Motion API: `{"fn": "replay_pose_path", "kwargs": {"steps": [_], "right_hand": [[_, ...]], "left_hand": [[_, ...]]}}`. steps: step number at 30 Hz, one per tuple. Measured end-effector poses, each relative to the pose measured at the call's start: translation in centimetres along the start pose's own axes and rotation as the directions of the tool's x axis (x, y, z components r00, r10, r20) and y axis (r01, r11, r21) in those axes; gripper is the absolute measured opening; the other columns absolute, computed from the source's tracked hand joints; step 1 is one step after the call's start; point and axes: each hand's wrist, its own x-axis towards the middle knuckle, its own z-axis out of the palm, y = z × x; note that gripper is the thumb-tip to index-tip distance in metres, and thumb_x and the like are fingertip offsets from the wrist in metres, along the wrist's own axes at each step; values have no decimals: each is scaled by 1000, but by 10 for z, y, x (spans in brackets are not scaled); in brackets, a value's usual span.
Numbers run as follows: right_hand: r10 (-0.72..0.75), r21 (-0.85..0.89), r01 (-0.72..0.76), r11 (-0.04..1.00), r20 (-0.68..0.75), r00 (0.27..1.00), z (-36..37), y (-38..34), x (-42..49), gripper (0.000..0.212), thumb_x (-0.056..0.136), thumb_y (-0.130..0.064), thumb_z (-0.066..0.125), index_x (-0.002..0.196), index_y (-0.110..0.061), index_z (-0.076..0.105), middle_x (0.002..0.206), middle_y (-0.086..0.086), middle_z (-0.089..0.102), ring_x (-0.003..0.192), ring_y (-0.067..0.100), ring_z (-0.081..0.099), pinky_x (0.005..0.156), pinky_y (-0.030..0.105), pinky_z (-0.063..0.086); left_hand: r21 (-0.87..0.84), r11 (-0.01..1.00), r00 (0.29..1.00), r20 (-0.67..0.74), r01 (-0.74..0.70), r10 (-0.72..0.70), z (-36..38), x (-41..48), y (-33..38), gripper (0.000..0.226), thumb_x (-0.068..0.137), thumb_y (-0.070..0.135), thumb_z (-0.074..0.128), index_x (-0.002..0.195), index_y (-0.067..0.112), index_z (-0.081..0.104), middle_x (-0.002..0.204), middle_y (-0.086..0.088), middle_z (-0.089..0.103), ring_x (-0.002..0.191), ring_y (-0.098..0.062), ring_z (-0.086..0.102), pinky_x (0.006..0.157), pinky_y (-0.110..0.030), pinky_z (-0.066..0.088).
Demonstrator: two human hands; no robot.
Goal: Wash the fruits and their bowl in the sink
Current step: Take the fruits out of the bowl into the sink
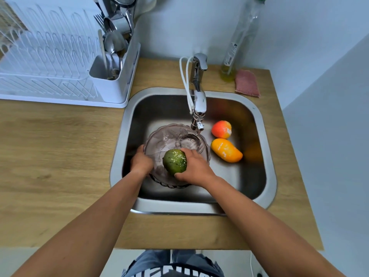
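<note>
A: How are the arms set?

B: Both forearms reach forward and down from the bottom corners of the view, over the front rim of the steel sink, and draw toward each other above the basin. The wrists are fairly straight.

A: And the left hand?

B: The left hand is curled over the left rim of the clear glass bowl, thumb lying on the edge, the other fingers hidden beneath or behind the wall. It is closed on the bowl, which sits tilted inside the sink under the faucet.

A: The right?

B: The right hand wraps the green fruit from its right side, thumb below and fingers over the top. It is clamped on the fruit, which is just above or against the near side of the bowl; I cannot tell whether they touch. White droplets or foam speckle the skin.

A: Where is the rest of the fruit?

B: On the sink floor to the right of the bowl: a red-orange fruit farther back and an elongated yellow-orange fruit nearer, close together, both apart from the bowl.

A: Around the sink?

B: A wooden counter, a white dish rack with cutlery on the left, a clear bottle and a pink sponge behind right.
</note>
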Motion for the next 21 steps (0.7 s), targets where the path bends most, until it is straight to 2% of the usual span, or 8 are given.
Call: {"fn": "replay_pose_path", "kwargs": {"steps": [4, 10, 13, 17, 21], "right_hand": [[84, 45, -81, 996, -81, 993, -36, 25, -23, 92, 68, -39, 80, 146, -22, 34, 145, 7, 42, 131, 27, 44, 106, 33, 38], [225, -182, -245, 952, -124, 966, -64, 74, -49, 89, 69, -41, 79, 142, -15, 34, 140, 13, 43, 124, 35, 48, 98, 42, 46], [251, -287, -269, 919, -98, 963, -60, 87, -52, 86, 68, -40, 78, 138, -13, 35, 136, 16, 45, 116, 38, 51, 92, 42, 48], [265, -324, -267, 908, -49, 963, -51, 95, -50, 83, 70, -36, 78, 136, -11, 35, 136, 18, 42, 115, 38, 51, 87, 42, 48], [299, -304, -292, 907, -25, 954, -49, 97, -46, 85, 71, -32, 79, 138, -11, 31, 139, 17, 41, 118, 38, 51, 87, 43, 49]], "left_hand": [[37, 999, 1000, -13, -8, 8, 3, -1, 1, 65, 84, -5, 50, 143, 21, 47, 128, -15, 64, 115, -36, 61, 99, -42, 52], [92, 996, 1000, -21, -14, 16, 4, -2, 2, 60, 86, -3, 52, 143, 15, 46, 130, -19, 63, 119, -39, 59, 101, -38, 45], [100, 995, 1000, -13, -2, 4, 4, -2, 2, 57, 85, -2, 52, 140, 16, 49, 127, -19, 64, 116, -39, 60, 101, -40, 48], [75, 997, 1000, 4, 0, 0, 5, 8, -5, 56, 77, 2, 53, 129, 23, 53, 117, -15, 67, 105, -40, 64, 91, -53, 56], [71, 997, 1000, -7, 3, -2, 4, 3, -2, 56, 79, -5, 50, 130, 17, 54, 116, -16, 68, 107, -39, 64, 97, -45, 53]]}}
